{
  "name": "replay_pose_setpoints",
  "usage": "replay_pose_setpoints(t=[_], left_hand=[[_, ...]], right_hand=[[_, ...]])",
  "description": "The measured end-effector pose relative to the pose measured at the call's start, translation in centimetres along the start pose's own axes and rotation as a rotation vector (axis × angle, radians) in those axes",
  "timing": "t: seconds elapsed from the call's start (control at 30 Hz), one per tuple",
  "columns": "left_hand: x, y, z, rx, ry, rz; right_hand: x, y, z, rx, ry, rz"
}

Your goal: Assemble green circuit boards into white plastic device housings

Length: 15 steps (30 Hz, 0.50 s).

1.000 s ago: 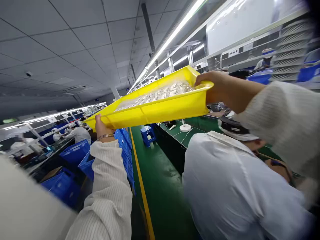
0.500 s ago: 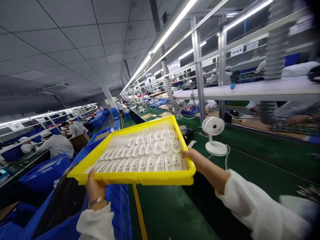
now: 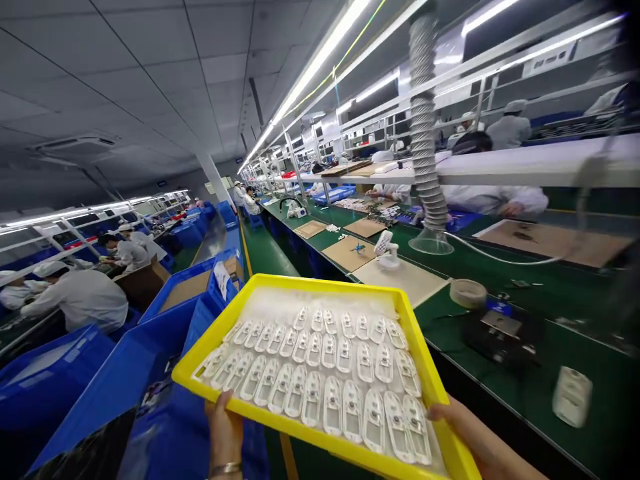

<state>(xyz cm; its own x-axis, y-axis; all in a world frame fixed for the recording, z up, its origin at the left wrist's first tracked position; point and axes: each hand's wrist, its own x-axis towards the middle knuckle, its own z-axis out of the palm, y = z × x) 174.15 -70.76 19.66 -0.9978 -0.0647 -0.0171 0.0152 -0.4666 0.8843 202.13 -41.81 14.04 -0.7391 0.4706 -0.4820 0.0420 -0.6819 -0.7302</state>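
Note:
A shallow yellow plastic tray (image 3: 300, 429) hangs in front of me, gripped by both hands. White oblong plastic shells (image 3: 313, 399), each with a cut-out window, lie in several rows on a pale liner inside it. My left hand (image 3: 225, 427) holds the near left edge, thumb over the rim and fingers hidden beneath; a metal band circles that wrist. At the right corner my right hand (image 3: 467, 427) clasps the rim, thumb on top, with its other fingers hidden behind the wall.
To the right runs a long green workbench (image 3: 525, 400) with a tape roll (image 3: 467, 293), a black fixture (image 3: 500, 333), a white shell (image 3: 573, 397), a small fan (image 3: 387, 252) and a ribbed duct (image 3: 424, 127). Blue bins (image 3: 115, 380) line the left. Co-workers in white (image 3: 85, 297) sit at benches.
I have moved forward along the bench; the near fan has left the view, and a duct, fixture and tape roll are closer. The tray sits lower and farther right, still in both hands.

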Motion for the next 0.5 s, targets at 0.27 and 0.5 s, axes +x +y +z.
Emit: replay_pose_setpoints(t=[0.27,0.5], left_hand=[[22.6,-0.7,14.4,-0.048,-0.037,0.014],[45.4,-0.9,27.2,-0.146,-0.229,0.014]], right_hand=[[20.5,-14.0,12.2,-0.098,-0.176,-0.135],[35.6,-27.7,25.1,-0.156,-0.054,-0.316]])
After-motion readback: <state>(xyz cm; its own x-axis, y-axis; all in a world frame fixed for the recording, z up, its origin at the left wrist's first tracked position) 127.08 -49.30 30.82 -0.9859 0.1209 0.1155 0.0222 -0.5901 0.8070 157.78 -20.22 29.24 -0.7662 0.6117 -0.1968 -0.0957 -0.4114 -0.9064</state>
